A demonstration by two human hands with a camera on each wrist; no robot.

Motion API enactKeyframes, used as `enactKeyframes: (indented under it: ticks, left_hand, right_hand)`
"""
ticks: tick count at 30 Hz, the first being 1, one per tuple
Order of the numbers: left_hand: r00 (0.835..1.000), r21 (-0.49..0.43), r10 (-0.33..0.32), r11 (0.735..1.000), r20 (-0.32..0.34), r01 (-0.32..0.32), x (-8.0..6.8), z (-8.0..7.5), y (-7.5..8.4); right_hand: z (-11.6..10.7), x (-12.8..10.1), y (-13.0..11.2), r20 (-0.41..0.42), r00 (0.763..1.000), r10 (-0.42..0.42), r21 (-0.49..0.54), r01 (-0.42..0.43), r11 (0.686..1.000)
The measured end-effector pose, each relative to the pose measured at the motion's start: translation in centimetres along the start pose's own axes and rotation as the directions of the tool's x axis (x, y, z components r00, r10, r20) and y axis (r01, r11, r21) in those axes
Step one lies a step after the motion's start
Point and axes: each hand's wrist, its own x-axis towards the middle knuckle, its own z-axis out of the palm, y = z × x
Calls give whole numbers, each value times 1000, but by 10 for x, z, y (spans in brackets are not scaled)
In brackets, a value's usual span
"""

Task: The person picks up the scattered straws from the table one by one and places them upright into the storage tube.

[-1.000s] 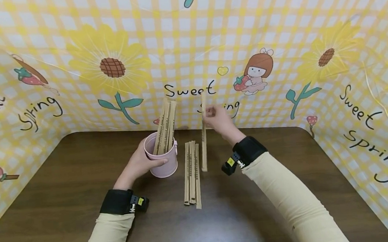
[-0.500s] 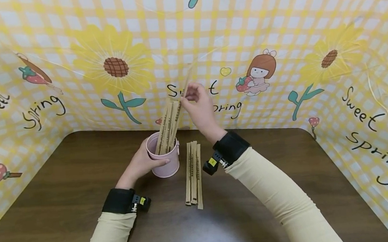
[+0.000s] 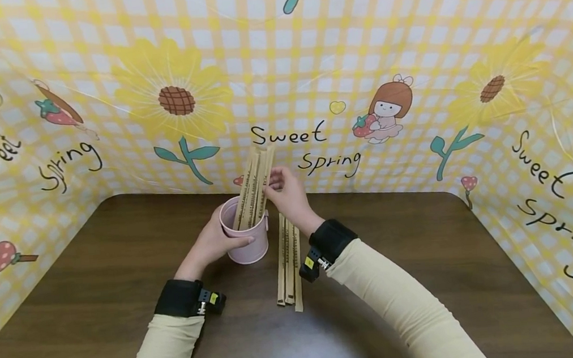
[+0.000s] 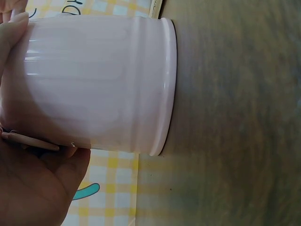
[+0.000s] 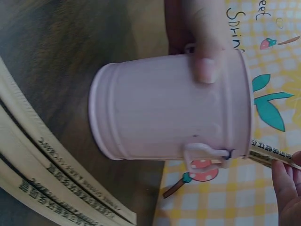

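A small pale pink metal bucket (image 3: 249,250) stands upright on the table. My left hand (image 3: 210,241) grips its left side, the thumb laid across the front; in the left wrist view its wall (image 4: 89,80) fills much of the picture. Several slim, brown paper-wrapped sticks (image 3: 248,196) with dark printing lean out of the bucket to the right. My right hand (image 3: 290,198) pinches the rightmost paper-wrapped stick (image 3: 268,166), whose lower end is inside the bucket. More paper-wrapped sticks (image 3: 287,267) lie side by side on the table to the right, their far ends partly hidden by my right hand.
The dark brown wooden table (image 3: 401,260) ends at a yellow checked cloth (image 3: 276,60) that rises behind it and on both sides. The bucket's handle joint (image 5: 207,155) sticks out from its right side.
My right hand has carried one paper-wrapped stick from the right of the table leftward over the bucket, then lowered it among the others. My left hand has stayed on the bucket.
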Motion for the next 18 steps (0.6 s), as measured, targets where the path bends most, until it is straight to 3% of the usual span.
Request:
enactKeyframes:
  ticks: [18]
  left_hand:
    - [1000,18,-12,1000,-3,12,1,1,-2]
  right_hand:
    - [9,-5,20,26,999,28,-51,-27,998]
